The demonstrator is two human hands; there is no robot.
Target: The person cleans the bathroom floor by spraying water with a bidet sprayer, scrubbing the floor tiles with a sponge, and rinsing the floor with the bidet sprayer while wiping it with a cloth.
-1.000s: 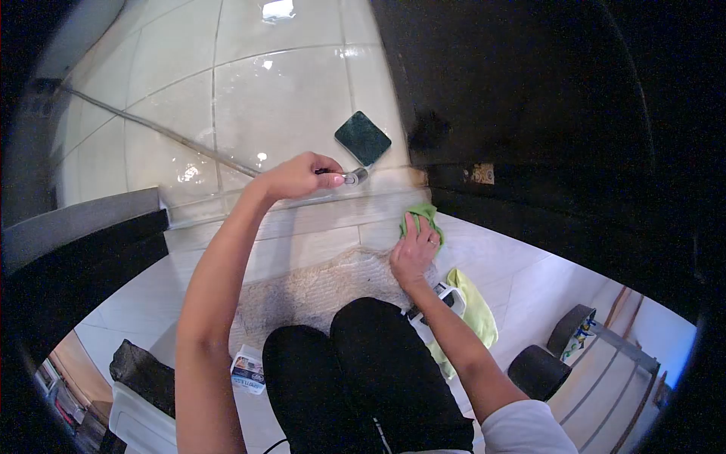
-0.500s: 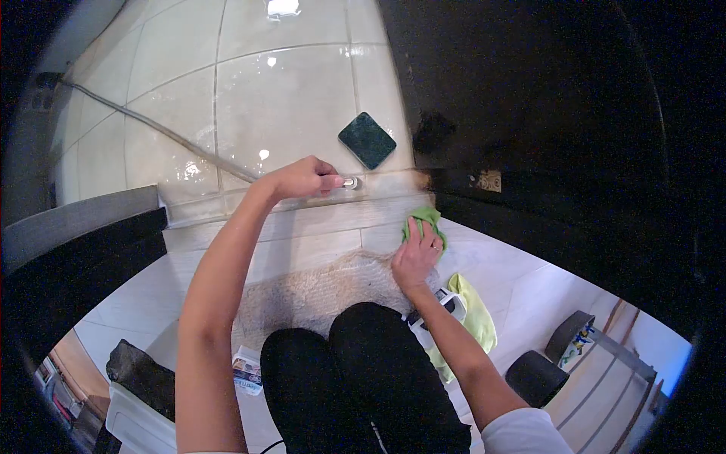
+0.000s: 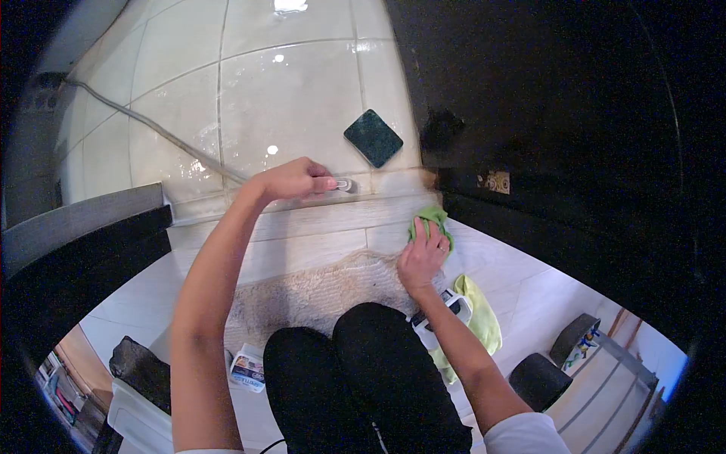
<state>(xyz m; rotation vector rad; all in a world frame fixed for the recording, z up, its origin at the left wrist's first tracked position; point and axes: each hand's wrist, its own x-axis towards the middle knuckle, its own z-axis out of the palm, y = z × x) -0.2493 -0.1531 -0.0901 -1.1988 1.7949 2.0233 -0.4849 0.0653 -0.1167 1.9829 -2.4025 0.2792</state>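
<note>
My left hand (image 3: 302, 180) is closed around a small tool with a pale, rounded, loop-like end (image 3: 343, 185), held low at the tile edge beside the raised sill. The rest of the tool is hidden in my fingers. My right hand (image 3: 423, 259) presses a crumpled green cloth (image 3: 432, 221) onto the light floor, near the corner by the black panel. Just beyond the left hand, a dark green square scouring pad (image 3: 373, 138) lies on the wet white tiles (image 3: 287, 98).
A beige mat (image 3: 302, 291) lies before my knees. By my right forearm are a yellow-green cloth (image 3: 480, 314) and a white-and-black container (image 3: 456, 306). A grey hose (image 3: 159, 127) crosses the tiles. A labelled white pack (image 3: 248, 368) sits left of my knees; a black panel (image 3: 544, 98) stands right.
My left hand has slid slightly left along the tile edge with the small tool. The right hand stays on the green cloth. The whole view has shifted a little.
</note>
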